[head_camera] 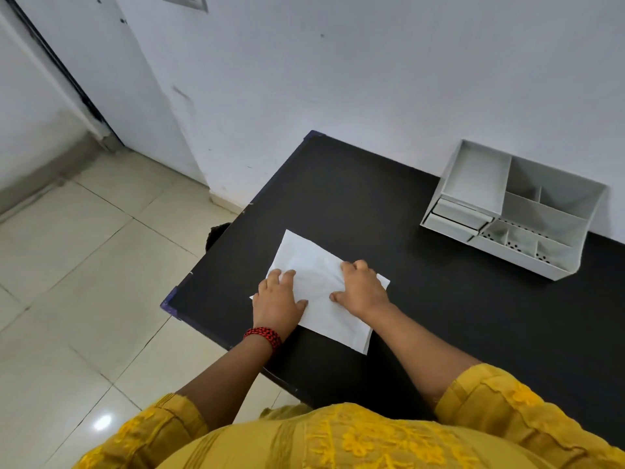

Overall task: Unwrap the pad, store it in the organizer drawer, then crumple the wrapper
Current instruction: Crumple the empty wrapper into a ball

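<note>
A white wrapper [303, 254] lies spread out on the black table [456, 316], near its left end. My left hand [277, 299] presses on the sheet's left part, and my right hand [363, 289] rests on its right part with bent fingers. Creases fan out across the paper between the two hands, as if it is being drawn together. A white organizer [554, 267] stands at the back right against the wall; its two small drawers [453, 220] on the left side stick out slightly. No pad is visible.
The table's left edge and corner [169, 304] drop off to a tiled floor [84, 282]. A white wall runs right behind the organizer. A dark object [216, 233] sits on the floor beside the table's left edge.
</note>
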